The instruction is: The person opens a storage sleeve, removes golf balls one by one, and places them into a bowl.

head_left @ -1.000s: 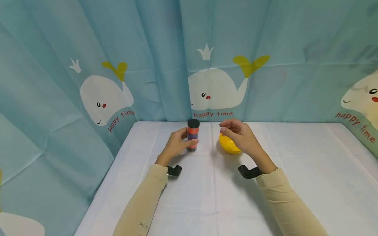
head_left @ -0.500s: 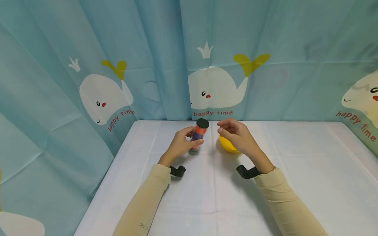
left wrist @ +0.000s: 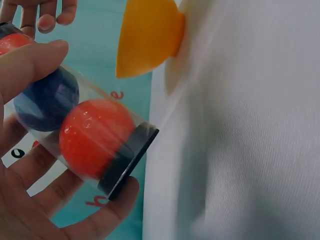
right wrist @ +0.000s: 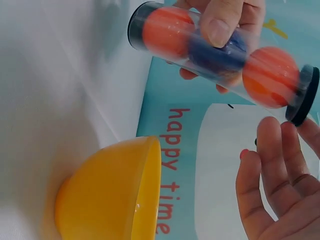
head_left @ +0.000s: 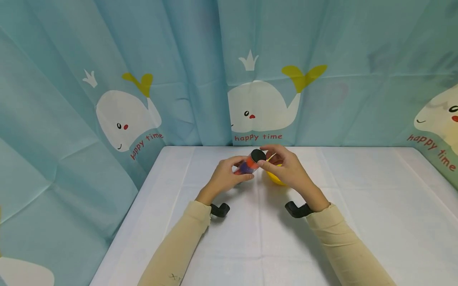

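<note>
A clear tube with black end caps holds two orange balls and a dark blue ball between them. My left hand grips it round the middle, thumb over the blue ball in the right wrist view. The tube is tilted, its upper cap leaning right toward my right hand. Fingers of that hand are loosely bent and reach the cap's edge, the thumb beside it; no firm hold shows. A yellow bowl stands upright on the table below and behind the right hand, which partly covers it in the head view.
A white cloth covers the table. Behind it hangs a light blue curtain with printed whales, meeting the table's far edge. Black wrist mounts sit at the cuffs of both sleeves.
My left hand has lifted the tube from upright, tipping its top to the right and moving it toward the right hand. The right hand has shifted slightly left to the cap; the bowl has stayed.
</note>
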